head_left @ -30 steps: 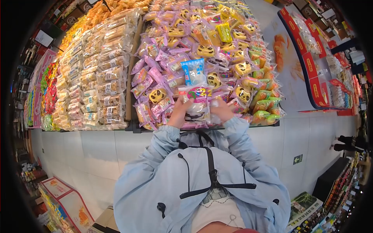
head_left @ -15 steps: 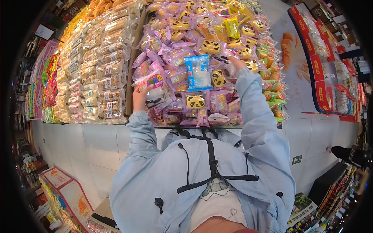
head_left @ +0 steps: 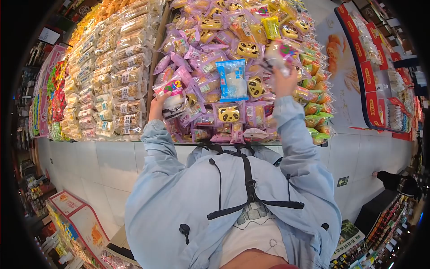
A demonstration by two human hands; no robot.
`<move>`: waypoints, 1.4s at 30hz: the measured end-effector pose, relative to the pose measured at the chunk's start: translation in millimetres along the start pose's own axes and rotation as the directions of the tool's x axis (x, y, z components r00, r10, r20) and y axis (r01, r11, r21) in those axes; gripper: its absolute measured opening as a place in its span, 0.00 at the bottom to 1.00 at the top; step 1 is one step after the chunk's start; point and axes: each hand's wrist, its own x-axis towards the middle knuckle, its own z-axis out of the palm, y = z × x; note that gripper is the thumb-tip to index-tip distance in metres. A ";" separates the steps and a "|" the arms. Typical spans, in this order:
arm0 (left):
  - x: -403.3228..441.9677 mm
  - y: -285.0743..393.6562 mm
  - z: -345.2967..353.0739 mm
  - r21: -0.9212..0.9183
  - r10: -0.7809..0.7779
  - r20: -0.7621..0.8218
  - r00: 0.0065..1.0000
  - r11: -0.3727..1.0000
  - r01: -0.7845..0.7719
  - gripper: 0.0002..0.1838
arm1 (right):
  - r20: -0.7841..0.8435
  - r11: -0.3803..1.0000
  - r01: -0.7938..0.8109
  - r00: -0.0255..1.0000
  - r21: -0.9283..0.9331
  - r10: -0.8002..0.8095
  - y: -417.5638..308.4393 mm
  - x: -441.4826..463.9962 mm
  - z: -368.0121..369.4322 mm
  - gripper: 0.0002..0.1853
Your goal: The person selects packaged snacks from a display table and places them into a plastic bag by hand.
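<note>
My left hand is closed on the edge of a clear snack package with a pink top and colorful lettering, at the left of the pile. Raised over the pile's right side, my right hand grips a similar pink-and-white snack package, smeared by motion. Between the hands lies a blue snack packet with a clear window showing something white. Around it are purple-wrapped panda-face cakes, several of them overlapping.
A yellow packet lies farther back. Rows of clear-wrapped pastries stand left, past a brown divider. Green-and-orange packets line the right edge. A red-trimmed display stands across the aisle, and a dark-clothed person is at far right.
My right hand has lifted its package out of the pile, tilting it up. My left hand has shifted slightly left and down, still holding its package. The blue packet stays on the pile.
</note>
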 end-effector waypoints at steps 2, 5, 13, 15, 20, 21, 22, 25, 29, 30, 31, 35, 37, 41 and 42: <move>-20.1 10.6 3.5 -0.207 -0.050 0.016 0.999 0.977 0.052 0.22 | 0.175 0.992 0.116 0.979 -0.042 -0.107 -15.0 -41.5 13.4 0.29; -32.1 4.5 9.2 -0.397 0.005 0.063 0.998 0.918 0.021 0.22 | 0.438 0.988 0.147 0.893 -0.057 -0.107 -33.4 -106.7 51.7 0.25; -39.7 -30.5 -6.5 -0.489 0.128 0.178 0.976 0.872 -0.025 0.26 | 0.722 0.936 0.350 0.659 -0.046 -0.210 -44.8 -184.9 106.1 0.30; -45.1 -31.4 -14.3 -0.457 0.092 0.199 0.976 0.890 0.009 0.26 | 0.842 0.943 0.330 0.519 -0.042 -0.145 -55.1 -181.5 102.2 0.32; -36.5 -44.4 -40.1 -0.440 0.096 0.149 0.984 0.898 -0.021 0.28 | 0.936 0.922 0.374 0.283 0.095 -0.211 -40.1 -170.7 112.8 0.35; -37.8 -43.4 -38.6 -0.408 0.159 0.072 0.985 0.906 -0.117 0.26 | 0.947 0.919 0.382 0.250 0.097 -0.204 -41.3 -162.5 112.7 0.35; -38.8 -42.2 -38.9 -0.455 0.125 -0.026 0.992 0.882 -0.123 0.26 | 0.956 0.915 0.392 0.217 0.099 -0.197 -40.7 -152.8 112.5 0.36; -33.6 -43.1 -43.7 -0.551 0.077 -0.209 0.975 0.814 -0.183 0.26 | 0.850 0.855 0.517 0.433 0.038 -0.299 -35.0 -109.8 102.7 0.32; -19.8 -50.8 -58.9 -0.496 0.162 -0.262 0.951 0.823 -0.277 0.27 | 0.765 0.757 0.592 0.613 -0.279 -0.197 -70.7 -59.1 100.0 0.26; -20.9 -47.8 -53.0 -0.463 0.211 -0.244 0.947 0.832 -0.305 0.26 | 0.743 0.713 0.622 0.633 -0.323 -0.216 -71.8 -47.4 107.5 0.25; -22.0 -45.9 -48.5 -0.429 0.257 -0.224 0.940 0.840 -0.332 0.26 | 0.721 0.667 0.648 0.652 -0.368 -0.235 -69.9 -34.5 116.3 0.24; -24.4 -43.0 -39.7 -0.497 0.119 -0.103 0.988 0.854 -0.155 0.28 | 0.303 0.635 0.699 0.715 -0.329 -0.630 -59.8 81.2 129.8 0.20; -29.7 -35.1 -32.3 -0.478 -0.019 -0.043 0.999 0.878 -0.004 0.29 | 0.329 0.637 0.539 0.842 -0.551 -0.428 -83.9 138.4 123.4 0.18; -34.6 -32.6 -28.8 -0.432 -0.229 0.094 0.969 0.868 0.246 0.30 | 0.589 0.386 0.625 0.777 -0.679 -0.222 -59.0 248.4 131.1 0.23; -35.5 -29.6 -23.4 -0.425 -0.219 0.084 0.972 0.875 0.233 0.30 | 0.662 0.314 0.691 0.719 -0.651 -0.212 -54.3 265.6 142.1 0.24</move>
